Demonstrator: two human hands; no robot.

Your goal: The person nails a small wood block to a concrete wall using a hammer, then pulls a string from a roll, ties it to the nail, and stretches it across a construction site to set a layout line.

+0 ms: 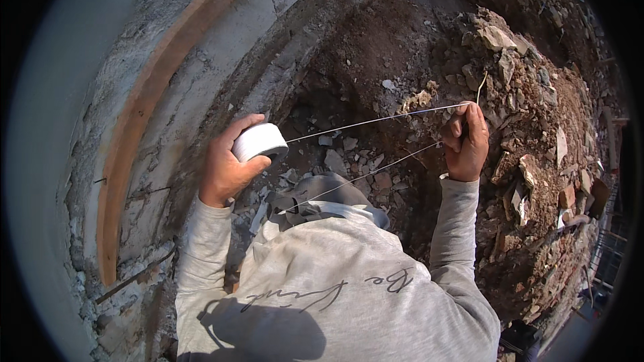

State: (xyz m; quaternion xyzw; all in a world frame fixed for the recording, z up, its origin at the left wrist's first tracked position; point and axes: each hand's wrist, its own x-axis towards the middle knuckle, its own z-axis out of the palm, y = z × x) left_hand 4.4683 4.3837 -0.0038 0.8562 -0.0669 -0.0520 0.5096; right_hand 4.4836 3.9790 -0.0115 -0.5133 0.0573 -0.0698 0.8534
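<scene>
our left hand [223, 171] clasps a white spool [259, 141] between thumb and fingers, while our right hand [469, 149] pinches the string [369, 123] stretched between them above loose rubble [336, 161]. a wooden board [143, 104] runs along rough concrete [245, 27] at our left, and a stony dirt bank [513, 104] stands at our right.

Harsh sunlight was thrown across the shirt [416, 315], where a dark shadow [285, 328] was cast. The plank [137, 110] was bowed by lens distortion
</scene>
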